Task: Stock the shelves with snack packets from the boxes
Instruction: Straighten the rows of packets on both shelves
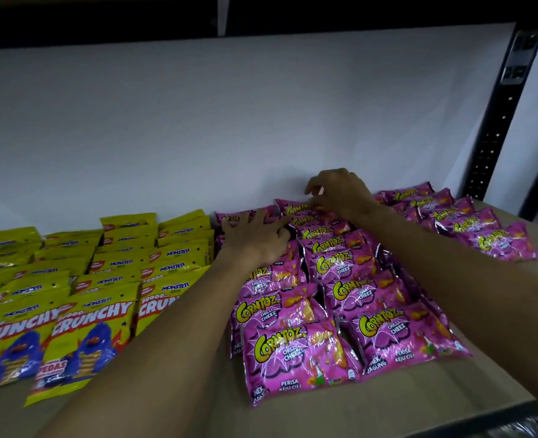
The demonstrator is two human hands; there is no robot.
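Pinching with my right hand (337, 192), I hold the top edge of the rearmost pink packet (293, 207) near the back wall (166, 137), probably to stand it in line. My left hand (255, 240) lies flat, fingers spread, on the neighbouring pink row (261, 311), likely so it does not slide. Yellow packets (103, 279) fill the shelf (419, 403) to the left, overlapped so their labels show.

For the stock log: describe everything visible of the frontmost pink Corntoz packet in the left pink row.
The glossy pink plastic Corntoz packet is sealed and puffed, with yellow-green lettering, "Chilli Cheez" and "Perisa Keju Cili". It lies face up at the brown shelf board's front, overlapping the packet behind and touching its right-hand neighbour.
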